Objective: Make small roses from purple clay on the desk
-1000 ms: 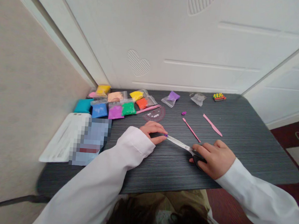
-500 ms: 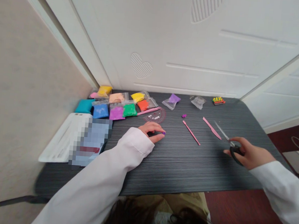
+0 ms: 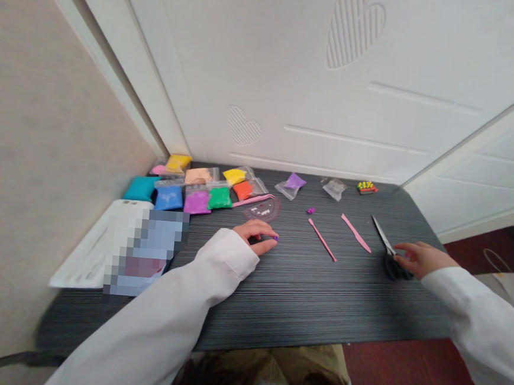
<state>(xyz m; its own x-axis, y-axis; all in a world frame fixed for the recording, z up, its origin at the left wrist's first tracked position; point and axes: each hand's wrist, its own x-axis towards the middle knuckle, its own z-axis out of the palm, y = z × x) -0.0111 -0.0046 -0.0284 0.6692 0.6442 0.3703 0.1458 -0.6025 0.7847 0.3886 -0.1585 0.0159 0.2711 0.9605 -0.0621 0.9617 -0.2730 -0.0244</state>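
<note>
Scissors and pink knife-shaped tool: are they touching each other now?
Apart. The head view shows a strip of dark tabletop between the scissors and the pink knife-shaped tool.

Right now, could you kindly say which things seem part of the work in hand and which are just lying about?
Seemingly part of it:
- small purple piece, in the left hand
- scissors, at the right hand
- purple lump, perhaps

Probably just lying about:
- pink knife
- pink stick
- protractor
- coloured packets
</note>
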